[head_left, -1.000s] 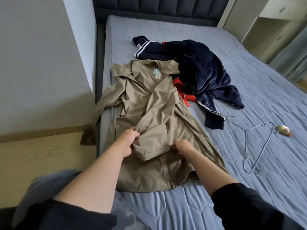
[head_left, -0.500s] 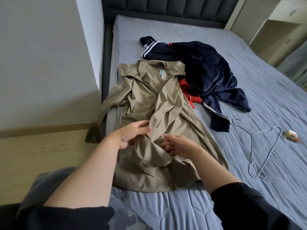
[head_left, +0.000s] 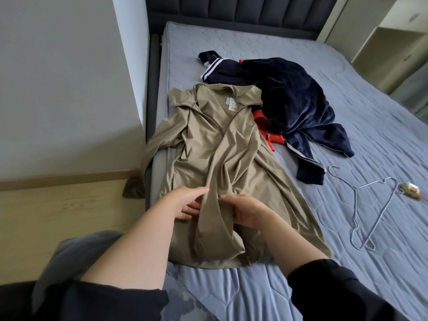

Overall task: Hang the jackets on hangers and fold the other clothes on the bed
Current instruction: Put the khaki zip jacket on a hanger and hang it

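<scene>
A khaki jacket [head_left: 203, 144] lies open on the grey bed [head_left: 347, 135], collar toward the headboard. One of its sleeves is laid across the front and runs down between my hands. My left hand [head_left: 185, 202] pinches that sleeve's left edge, thumb on top and fingers under the cloth. My right hand [head_left: 247, 212] grips the sleeve's right edge with curled fingers. The other sleeve [head_left: 135, 188] hangs off the bed's left side. A navy velvet jacket [head_left: 296, 105] lies crumpled beyond, over a red garment [head_left: 266, 128]. A wire hanger [head_left: 368, 209] lies on the bed to the right.
A small gold and red object [head_left: 411, 189] lies by the hanger's hook. A grey wall [head_left: 69, 89] and wooden floor [head_left: 58, 205] run along the bed's left side. A dark padded headboard [head_left: 243, 12] stands at the far end, and pale cabinets [head_left: 393, 42] at the back right.
Both hands have moved up from the sleeve's cuff to its middle. The sleeve, bunched a second ago, now lies longer and straighter down the jacket's front.
</scene>
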{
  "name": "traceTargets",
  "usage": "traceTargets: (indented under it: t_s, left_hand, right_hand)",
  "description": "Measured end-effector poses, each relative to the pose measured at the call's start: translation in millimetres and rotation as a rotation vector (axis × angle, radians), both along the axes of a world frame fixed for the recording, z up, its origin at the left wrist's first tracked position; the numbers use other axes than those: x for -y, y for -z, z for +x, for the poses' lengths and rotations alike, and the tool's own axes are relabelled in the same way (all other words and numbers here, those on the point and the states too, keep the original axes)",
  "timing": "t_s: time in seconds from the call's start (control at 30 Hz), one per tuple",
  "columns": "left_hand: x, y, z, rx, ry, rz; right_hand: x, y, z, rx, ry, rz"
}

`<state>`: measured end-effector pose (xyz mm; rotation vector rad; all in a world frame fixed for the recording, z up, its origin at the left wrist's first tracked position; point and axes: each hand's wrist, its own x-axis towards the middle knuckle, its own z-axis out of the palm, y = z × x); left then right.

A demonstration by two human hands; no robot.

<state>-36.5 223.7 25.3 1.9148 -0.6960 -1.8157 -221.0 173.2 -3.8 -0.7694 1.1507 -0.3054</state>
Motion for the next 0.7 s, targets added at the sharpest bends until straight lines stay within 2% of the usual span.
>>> traceTargets:
  t_s: [0.07, 0.23, 0.33, 0.43, 0.5, 0.57, 0.7]
  left_hand:
    - [-3.2, 1.5, -1.6, 0.024, 0.035, 0.028]
    - [-8.2, -3.6, -8.4, 0.075, 0.105, 0.032]
    - [-7.4, -9.4, -12.5, 0.016, 0.082, 0.008]
    - [-2.9, -14.7, -6.2, -0.157, -0.041, -0.071]
    - [-4.0, -17.3, -5.6, -0.191, 0.061, -0.06]
    - [-8.7, -18.3, -12.3, -0.126, 0.19, -0.054]
    - [-12.1, -14.9, -23.1, -0.131, 0.323, -0.181]
  right_hand:
    - [-3.2, 1.0, 0.4, 0.016, 0.044, -0.019]
    - [-6.4, -8.9, 3.1, 0.293, 0.351, 0.012]
    - [-3.4, -10.9, 1.3, 0.315, 0.491, 0.011]
    - [0.8, -15.6, -0.5, 0.306, 0.566, 0.017]
    - [3.2, -18.5, -0.6, 0.314, 0.578, 0.0]
    - [4.3, -22.6, 0.4, 0.328, 0.584, -0.022]
    - [5.9, -35.7, 5.7, 0.369, 0.587, -0.052]
